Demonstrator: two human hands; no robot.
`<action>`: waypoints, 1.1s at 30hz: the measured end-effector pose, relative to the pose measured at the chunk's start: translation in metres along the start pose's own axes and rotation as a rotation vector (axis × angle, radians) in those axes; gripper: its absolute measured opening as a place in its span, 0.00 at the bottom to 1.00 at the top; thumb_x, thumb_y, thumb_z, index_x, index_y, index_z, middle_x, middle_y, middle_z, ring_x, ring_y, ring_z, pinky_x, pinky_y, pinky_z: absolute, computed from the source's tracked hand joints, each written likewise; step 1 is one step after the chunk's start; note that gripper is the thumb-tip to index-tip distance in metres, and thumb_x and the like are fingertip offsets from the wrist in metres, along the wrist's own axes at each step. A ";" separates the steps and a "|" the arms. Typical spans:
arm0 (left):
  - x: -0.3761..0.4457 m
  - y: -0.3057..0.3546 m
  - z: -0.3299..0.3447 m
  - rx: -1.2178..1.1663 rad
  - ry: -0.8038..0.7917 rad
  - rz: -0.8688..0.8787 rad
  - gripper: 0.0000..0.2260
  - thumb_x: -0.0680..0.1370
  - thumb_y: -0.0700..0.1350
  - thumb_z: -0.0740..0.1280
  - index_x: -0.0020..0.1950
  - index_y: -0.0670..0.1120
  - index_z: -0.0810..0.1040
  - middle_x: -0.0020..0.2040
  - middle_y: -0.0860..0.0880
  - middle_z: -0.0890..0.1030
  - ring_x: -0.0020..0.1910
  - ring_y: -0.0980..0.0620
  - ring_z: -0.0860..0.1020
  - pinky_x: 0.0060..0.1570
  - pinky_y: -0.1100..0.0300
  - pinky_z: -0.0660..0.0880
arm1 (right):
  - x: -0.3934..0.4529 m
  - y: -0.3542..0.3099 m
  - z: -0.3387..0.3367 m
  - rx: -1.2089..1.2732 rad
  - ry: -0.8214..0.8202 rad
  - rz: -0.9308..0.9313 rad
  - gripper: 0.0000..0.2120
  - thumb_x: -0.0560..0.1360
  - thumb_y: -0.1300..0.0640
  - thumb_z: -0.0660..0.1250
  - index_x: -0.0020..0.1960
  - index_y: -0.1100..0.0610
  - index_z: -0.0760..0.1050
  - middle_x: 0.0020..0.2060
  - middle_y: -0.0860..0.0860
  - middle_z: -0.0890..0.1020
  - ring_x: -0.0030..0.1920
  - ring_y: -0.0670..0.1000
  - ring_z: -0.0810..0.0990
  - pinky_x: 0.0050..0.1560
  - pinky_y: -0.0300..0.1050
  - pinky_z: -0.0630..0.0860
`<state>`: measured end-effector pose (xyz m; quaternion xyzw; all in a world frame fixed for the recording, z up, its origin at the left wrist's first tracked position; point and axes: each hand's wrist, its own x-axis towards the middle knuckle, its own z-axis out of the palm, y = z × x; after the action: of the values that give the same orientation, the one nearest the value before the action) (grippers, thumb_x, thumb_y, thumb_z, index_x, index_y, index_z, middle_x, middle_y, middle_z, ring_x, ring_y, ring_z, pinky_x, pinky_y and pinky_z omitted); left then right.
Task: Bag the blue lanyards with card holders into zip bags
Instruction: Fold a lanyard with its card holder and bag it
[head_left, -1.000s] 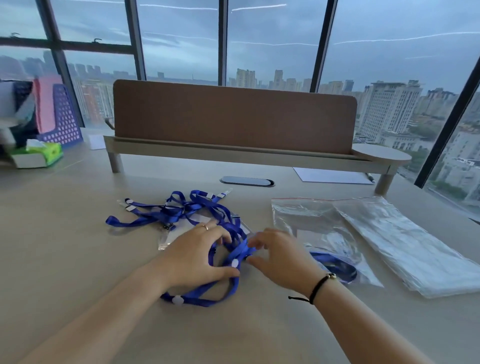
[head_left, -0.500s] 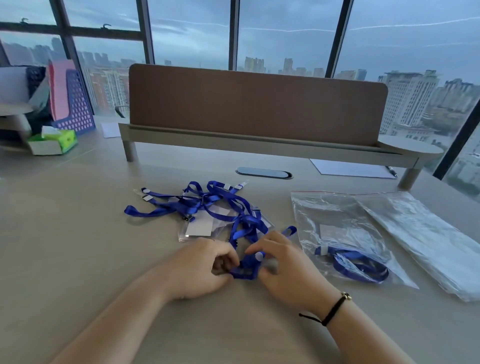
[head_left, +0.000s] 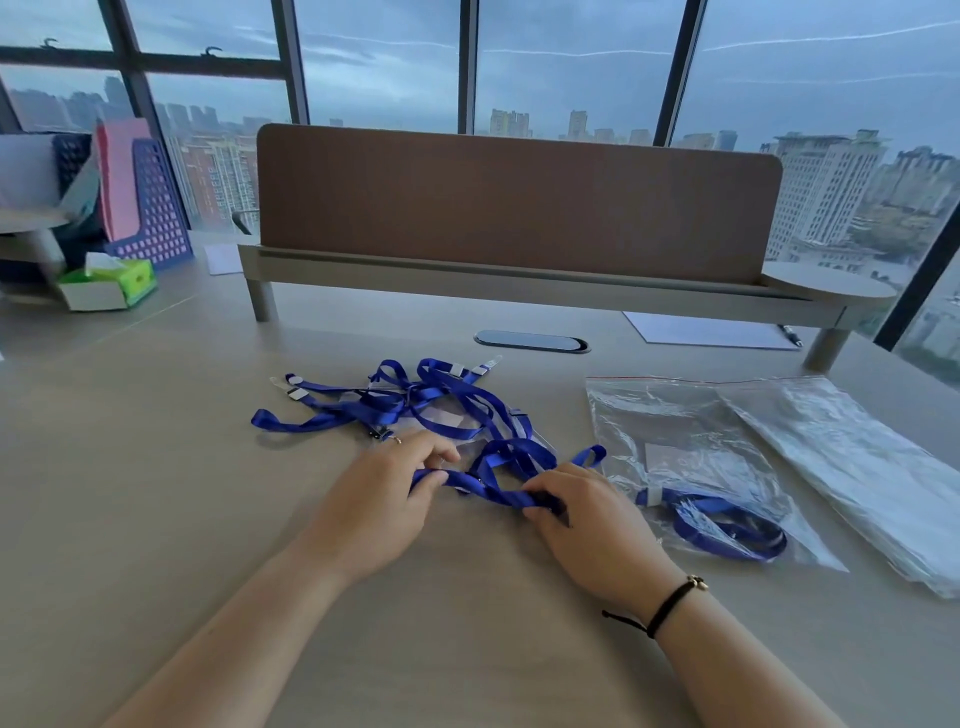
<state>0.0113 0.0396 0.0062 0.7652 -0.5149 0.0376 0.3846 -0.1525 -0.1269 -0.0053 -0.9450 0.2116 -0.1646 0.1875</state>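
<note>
On the counter (head_left: 156, 519), one end of a blue lanyard (head_left: 483, 488) is pinched by the left hand (head_left: 379, 499). Its strap, bunched small half a second ago, has been drawn out flat between both hands. The other end is gripped by the right hand (head_left: 587, 525). Folding for bagging seems underway. Just right, a filled zip bag (head_left: 691, 467) lies flat.

The left hand (head_left: 376, 499) and the right hand (head_left: 587, 512) each pinch one blue lanyard (head_left: 485, 491), pulled flat between them on the tabletop (head_left: 156, 493). Just past the hands lies a tangled pile of lanyards (head_left: 395, 400) (with clear card holders under it). Right beside the right hand lies a zip bag (head_left: 691, 452) with a lanyard inside.
</note>
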 end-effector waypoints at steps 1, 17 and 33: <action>0.000 0.000 -0.002 0.021 0.017 -0.002 0.06 0.78 0.44 0.69 0.54 0.52 0.80 0.45 0.59 0.80 0.48 0.60 0.78 0.48 0.65 0.74 | 0.000 -0.001 0.000 0.003 0.009 0.011 0.10 0.79 0.51 0.63 0.58 0.42 0.78 0.48 0.38 0.77 0.51 0.44 0.74 0.51 0.42 0.74; 0.005 0.018 -0.030 -0.942 -0.035 -0.270 0.22 0.81 0.51 0.62 0.26 0.52 0.73 0.26 0.52 0.61 0.27 0.54 0.56 0.28 0.62 0.55 | 0.001 -0.052 -0.001 -0.050 0.042 -0.146 0.29 0.68 0.35 0.65 0.67 0.38 0.65 0.74 0.40 0.54 0.76 0.45 0.44 0.75 0.46 0.45; 0.018 -0.007 -0.033 -1.127 0.190 -0.526 0.32 0.75 0.69 0.53 0.47 0.45 0.85 0.33 0.48 0.80 0.19 0.58 0.63 0.23 0.65 0.56 | 0.096 -0.136 -0.066 1.010 -0.186 0.114 0.10 0.78 0.53 0.68 0.43 0.59 0.78 0.30 0.53 0.78 0.23 0.45 0.74 0.22 0.35 0.70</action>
<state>0.0365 0.0481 0.0339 0.5392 -0.2136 -0.2677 0.7694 -0.0503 -0.0755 0.1328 -0.7342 0.1394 -0.1510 0.6470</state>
